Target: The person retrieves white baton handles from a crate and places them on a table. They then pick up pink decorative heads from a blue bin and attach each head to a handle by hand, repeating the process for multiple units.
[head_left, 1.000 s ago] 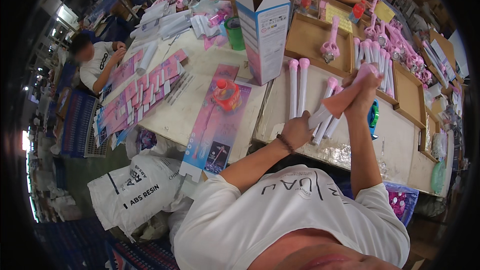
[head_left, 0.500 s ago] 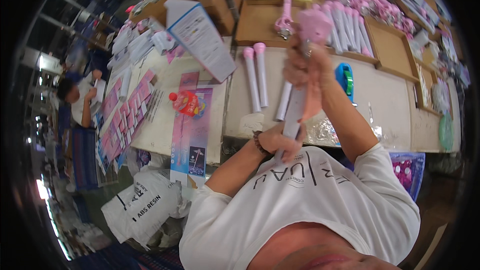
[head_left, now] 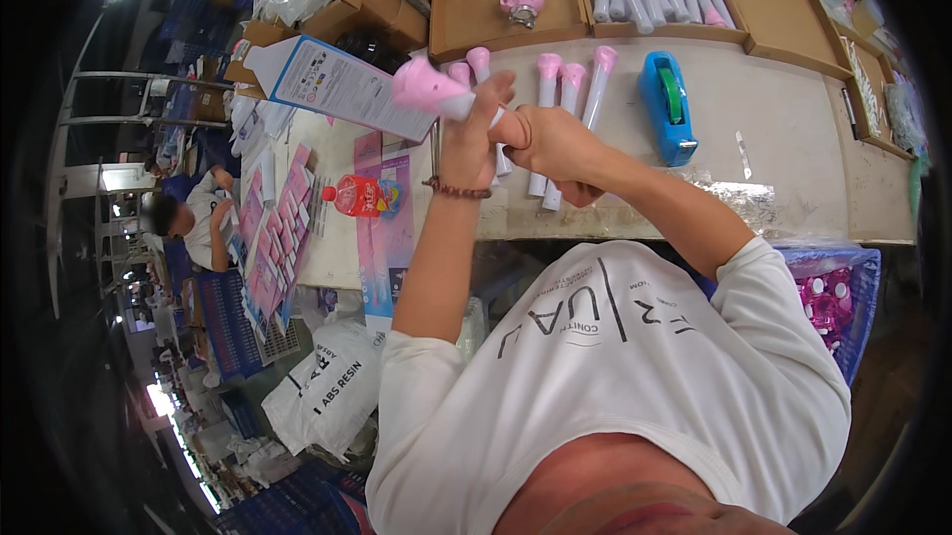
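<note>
Held above the table's front, a wand has a pink flared head (head_left: 424, 89) and a pale tube, tilted with its head to the left. My left hand (head_left: 478, 133), a beaded bracelet at its wrist, is closed around the tube just below the head. Against it, my right hand (head_left: 557, 146) is clenched at the tube's lower end, and its fingers hide that end. Beyond my hands lie several pink-topped white tubes (head_left: 595, 94), some partly covered by my hands and arms.
A blue tape dispenser (head_left: 666, 109) stands to the right. Cardboard trays (head_left: 783, 14) at the back hold white tubes and a pink handle piece (head_left: 522, 0). At left are a printed carton (head_left: 337, 89), a red bottle (head_left: 355, 196) and a co-worker (head_left: 198, 223). A blue crate (head_left: 865, 307) sits at right.
The pink piece and long white part that were upright in my hands are no longer there. Both hands now hold a pink-headed wand further left. More tubes show on the table, and the view has shifted.
</note>
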Motion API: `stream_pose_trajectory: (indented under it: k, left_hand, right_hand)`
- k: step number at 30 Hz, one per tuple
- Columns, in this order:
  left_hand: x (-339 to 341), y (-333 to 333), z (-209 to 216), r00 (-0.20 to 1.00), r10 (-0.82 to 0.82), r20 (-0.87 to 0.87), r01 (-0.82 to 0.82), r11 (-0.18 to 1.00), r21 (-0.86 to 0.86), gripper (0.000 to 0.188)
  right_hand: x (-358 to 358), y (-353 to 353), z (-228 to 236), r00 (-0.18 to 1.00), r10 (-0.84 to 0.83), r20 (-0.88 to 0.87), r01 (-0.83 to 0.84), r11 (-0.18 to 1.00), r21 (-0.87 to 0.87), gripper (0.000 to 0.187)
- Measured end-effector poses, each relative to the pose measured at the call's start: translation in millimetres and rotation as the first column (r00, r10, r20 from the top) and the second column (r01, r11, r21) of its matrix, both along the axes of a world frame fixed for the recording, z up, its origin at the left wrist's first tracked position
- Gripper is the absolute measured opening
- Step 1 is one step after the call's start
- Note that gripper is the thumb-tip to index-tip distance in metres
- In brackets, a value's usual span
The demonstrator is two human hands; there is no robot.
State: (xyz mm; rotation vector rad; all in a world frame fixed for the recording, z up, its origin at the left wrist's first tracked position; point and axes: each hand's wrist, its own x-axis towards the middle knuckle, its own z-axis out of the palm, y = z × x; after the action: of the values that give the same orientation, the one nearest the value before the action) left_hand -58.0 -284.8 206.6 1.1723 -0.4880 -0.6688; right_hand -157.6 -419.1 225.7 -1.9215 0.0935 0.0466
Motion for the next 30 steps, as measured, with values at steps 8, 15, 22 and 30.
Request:
stream_pose_trajectory:
  k: [8, 15, 22, 30]
  left_hand:
    - [24, 16, 57, 0.941, -0.223, 0.253, 0.319, 0.834, -0.451, 0.026]
    - [36, 8, 65, 0.781, -0.530, 0.332, 0.597, 0.476, -0.645, 0.018]
    - [20, 15, 72, 0.836, 0.506, -0.212, -0.544, 0.815, -0.202, 0.033]
    - [-43, 0, 61, 0.841, 0.388, 0.377, -0.317, 0.918, -0.239, 0.024]
  right_hand:
    - [-48, -19, -12, 0.880, 0.409, -0.241, -0.331, 0.893, 0.306, 0.019]
    - [-56, 16, -27, 0.676, 0.731, 0.096, -0.296, 0.151, 0.943, 0.036]
    - [-21, 15, -52, 0.941, -0.334, -0.049, 0.338, 0.928, 0.157, 0.040]
    - [-16, 13, -105, 0.945, -0.105, -0.311, 0.169, 0.967, 0.188, 0.038]
